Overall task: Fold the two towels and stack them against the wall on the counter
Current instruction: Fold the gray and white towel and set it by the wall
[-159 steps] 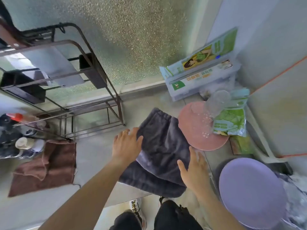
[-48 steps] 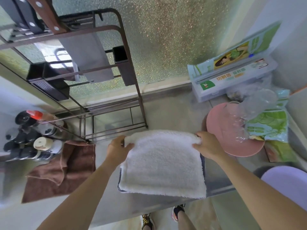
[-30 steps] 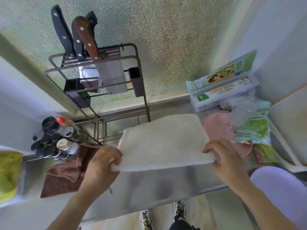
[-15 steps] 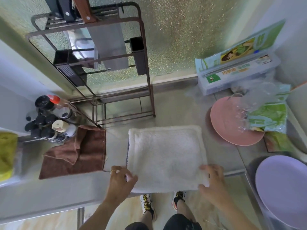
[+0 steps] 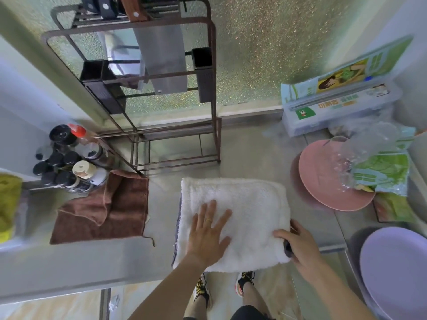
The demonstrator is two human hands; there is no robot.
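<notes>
A folded white fluffy towel (image 5: 249, 204) lies on the steel counter (image 5: 242, 148) at its front edge. A thin strip of a darker grey-purple towel (image 5: 177, 229) shows under its left side. My left hand (image 5: 209, 234) rests flat on the white towel with fingers spread. My right hand (image 5: 298, 245) grips the towel's near right corner, with something dark showing under the thumb. The frosted glass wall (image 5: 265, 54) stands well behind the towels.
A brown cloth (image 5: 104, 211) lies crumpled to the left, with seasoning bottles (image 5: 67, 160) behind it. A metal knife rack (image 5: 161, 93) stands at the back. A pink plate (image 5: 323, 179) with plastic bags, a cling-film box (image 5: 337, 105) and a purple plate (image 5: 397, 276) fill the right.
The white towel was lifted, then laid down at the counter's front. My left hand moved from its near edge onto its top; my right hand stays at the near right corner.
</notes>
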